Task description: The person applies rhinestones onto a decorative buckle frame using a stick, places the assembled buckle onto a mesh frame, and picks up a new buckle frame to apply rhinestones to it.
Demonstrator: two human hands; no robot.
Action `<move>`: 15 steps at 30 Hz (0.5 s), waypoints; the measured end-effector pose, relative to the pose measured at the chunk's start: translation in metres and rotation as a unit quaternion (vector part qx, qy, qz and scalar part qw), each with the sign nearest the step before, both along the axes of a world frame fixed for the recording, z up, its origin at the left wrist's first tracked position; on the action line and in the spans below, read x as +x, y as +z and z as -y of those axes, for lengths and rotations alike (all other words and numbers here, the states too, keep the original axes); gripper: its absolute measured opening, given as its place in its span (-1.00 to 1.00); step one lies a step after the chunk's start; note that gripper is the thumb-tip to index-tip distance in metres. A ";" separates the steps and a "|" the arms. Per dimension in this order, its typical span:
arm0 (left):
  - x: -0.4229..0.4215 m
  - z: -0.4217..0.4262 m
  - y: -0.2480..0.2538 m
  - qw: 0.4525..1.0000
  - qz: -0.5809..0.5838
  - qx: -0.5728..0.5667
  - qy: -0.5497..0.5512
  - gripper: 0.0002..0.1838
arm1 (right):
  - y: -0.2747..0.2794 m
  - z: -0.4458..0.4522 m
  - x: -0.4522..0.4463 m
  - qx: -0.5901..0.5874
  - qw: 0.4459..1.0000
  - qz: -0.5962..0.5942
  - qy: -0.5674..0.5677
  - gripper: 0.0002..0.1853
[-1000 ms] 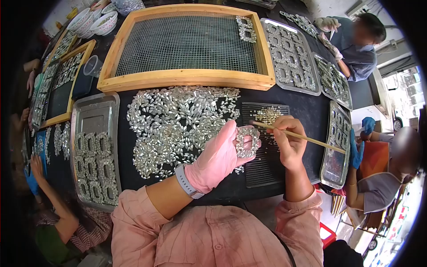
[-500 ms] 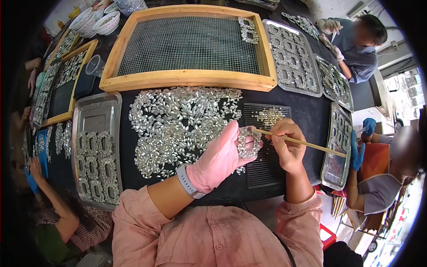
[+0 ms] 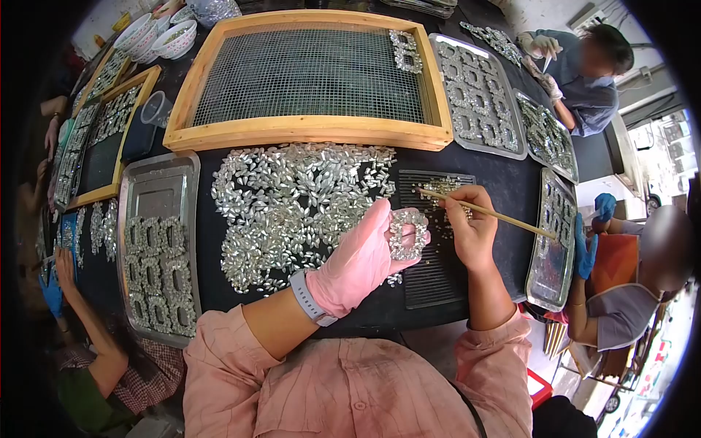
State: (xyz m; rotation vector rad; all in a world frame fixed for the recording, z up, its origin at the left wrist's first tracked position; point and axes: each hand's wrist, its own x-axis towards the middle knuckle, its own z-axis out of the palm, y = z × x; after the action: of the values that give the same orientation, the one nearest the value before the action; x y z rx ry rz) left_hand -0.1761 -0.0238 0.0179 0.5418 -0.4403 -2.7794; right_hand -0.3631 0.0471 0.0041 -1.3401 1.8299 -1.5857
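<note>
My left hand (image 3: 359, 255), in a pink glove, holds a rectangular frame-shaped ornament (image 3: 407, 235) covered in clear rhinestones, its opening facing up. My bare right hand (image 3: 473, 225) pinches a thin wooden stick (image 3: 507, 217). The stick's tip is over small gold-toned stones (image 3: 447, 185) on a ribbed black mat (image 3: 432, 286); whether it touches one I cannot tell. Left of the mat, loose clear leaf-shaped stones (image 3: 292, 197) are spread over the black tabletop, partly behind my gloved hand.
A wood-framed mesh screen (image 3: 307, 131) lies beyond the stones. Metal trays with similar ornaments stand at left (image 3: 162, 193) and right (image 3: 520, 128). Bowls (image 3: 175, 40) sit at the far left. Co-workers' hands, some gloved, are at both sides, including a blue glove (image 3: 585, 252).
The stick's tip has moved up and away from the ornament to the small stones on the mat. My left hand stays nearly still with the ornament.
</note>
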 end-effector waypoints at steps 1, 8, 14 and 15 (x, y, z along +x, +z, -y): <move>0.000 0.000 0.000 1.000 0.000 0.002 0.002 -0.37 | 0.001 0.000 0.001 0.005 1.000 -0.003 0.003 -0.94; 0.000 0.000 -0.002 1.000 -0.005 -0.006 0.001 -0.38 | 0.002 -0.006 -0.001 -0.086 0.994 0.042 0.047 -0.94; 0.000 0.000 0.002 1.000 0.008 -0.008 0.003 -0.37 | 0.007 -0.007 0.002 -0.076 0.997 0.006 0.032 -0.94; 0.000 0.000 0.001 1.000 0.008 -0.008 0.003 -0.37 | 0.007 -0.005 0.001 -0.043 0.999 -0.008 0.006 -0.94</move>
State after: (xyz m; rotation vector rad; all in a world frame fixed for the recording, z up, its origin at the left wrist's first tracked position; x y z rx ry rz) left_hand -0.1762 -0.0235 0.0194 0.5608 -0.4620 -2.7646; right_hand -0.3621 0.0525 0.0110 -1.4009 1.7779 -1.6695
